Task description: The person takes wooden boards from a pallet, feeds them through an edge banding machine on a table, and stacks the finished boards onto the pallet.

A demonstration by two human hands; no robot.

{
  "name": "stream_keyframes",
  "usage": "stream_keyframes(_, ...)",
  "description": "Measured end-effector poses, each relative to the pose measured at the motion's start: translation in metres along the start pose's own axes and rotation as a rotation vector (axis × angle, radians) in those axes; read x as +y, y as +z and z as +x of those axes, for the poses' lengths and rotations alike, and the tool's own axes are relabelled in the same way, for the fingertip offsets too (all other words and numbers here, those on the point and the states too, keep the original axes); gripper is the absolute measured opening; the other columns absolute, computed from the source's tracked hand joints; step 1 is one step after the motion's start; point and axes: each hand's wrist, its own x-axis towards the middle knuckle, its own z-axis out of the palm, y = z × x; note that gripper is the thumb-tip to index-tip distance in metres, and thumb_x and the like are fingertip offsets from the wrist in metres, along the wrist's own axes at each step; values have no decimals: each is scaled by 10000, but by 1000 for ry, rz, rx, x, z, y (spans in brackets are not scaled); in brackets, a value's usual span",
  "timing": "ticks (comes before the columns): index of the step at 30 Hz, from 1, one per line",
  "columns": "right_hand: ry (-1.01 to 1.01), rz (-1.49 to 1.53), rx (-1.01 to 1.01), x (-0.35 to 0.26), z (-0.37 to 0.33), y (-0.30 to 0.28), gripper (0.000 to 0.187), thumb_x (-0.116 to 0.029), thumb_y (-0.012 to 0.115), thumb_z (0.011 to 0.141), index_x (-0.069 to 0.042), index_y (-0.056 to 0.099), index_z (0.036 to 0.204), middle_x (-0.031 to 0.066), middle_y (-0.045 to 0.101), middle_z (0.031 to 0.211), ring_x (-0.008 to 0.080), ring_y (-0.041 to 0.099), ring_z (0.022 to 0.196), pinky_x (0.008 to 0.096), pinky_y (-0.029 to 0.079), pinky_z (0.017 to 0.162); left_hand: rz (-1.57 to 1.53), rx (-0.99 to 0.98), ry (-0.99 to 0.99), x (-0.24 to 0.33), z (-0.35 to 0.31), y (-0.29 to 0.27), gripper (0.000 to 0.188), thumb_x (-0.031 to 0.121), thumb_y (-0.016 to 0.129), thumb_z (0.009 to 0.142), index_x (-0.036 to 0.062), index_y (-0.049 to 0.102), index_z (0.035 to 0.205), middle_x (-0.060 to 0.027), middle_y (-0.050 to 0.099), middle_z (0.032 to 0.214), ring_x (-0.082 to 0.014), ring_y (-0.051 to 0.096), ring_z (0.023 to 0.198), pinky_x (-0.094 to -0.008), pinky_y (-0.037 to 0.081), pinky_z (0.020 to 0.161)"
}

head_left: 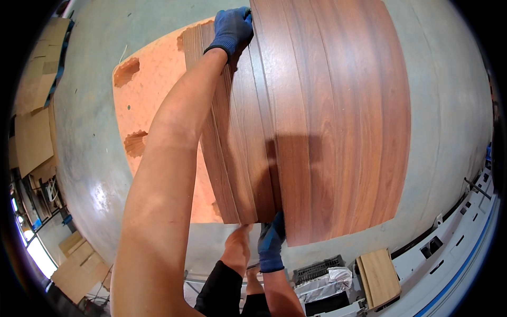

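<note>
A wide brown wood-grain panel (343,105) with lengthwise lines lies between my two blue-gloved hands, its left edge raised above other wood-grain boards (240,153). My left hand (232,29) reaches to the far end and is closed at the panel's far left corner. At the near end, my right hand (271,244) grips the panel's near left corner; its fingers are partly hidden by the board. Beneath the boards is an orange, speckled base (153,95) with ragged hollows, which shows on the left.
Grey floor (449,121) surrounds the boards. Flattened cardboard (34,137) is stacked along the left side. Near my legs are a black crate (318,268), silvery wrapping (332,282) and a light wood-coloured piece (379,277). A long white machine frame (449,253) curves along the lower right.
</note>
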Motion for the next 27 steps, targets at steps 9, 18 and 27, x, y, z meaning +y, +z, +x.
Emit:
stream_keyframes(9, -28, -62, -125, 26, 13, -23, 578, -298, 642, 986, -181, 378, 1487, 9, 464, 1453, 177, 471, 1299, 370, 420, 1070, -72, 356, 107, -3, -36, -50, 293, 151, 553, 901, 54, 649, 1160, -191, 642, 1155, -396, 576, 1109, -469, 457, 971)
stream_keyframes(18, 17, 160, -85, 16, 21, -7, 508, -266, 668, 973, -171, 459, 1426, -10, 484, 1421, 133, 496, 1234, 333, 456, 996, -107, 205, -15, 16, -320, -112, 440, 139, 621, 852, -17, 571, 1260, -249, 574, 1283, -440, 513, 1210, -480, 413, 1049)
stream_keyframes(27, 245, 296, -317, 12, 18, -8, 256, -320, 674, 959, -188, 490, 841, -13, 415, 629, 134, 453, 632, 281, 405, 554, -1094, -131, -892, -1, -432, -57, 479, 272, 707, 898, -11, 580, 1263, -106, 685, 1086, -193, 639, 940, -331, 518, 824)
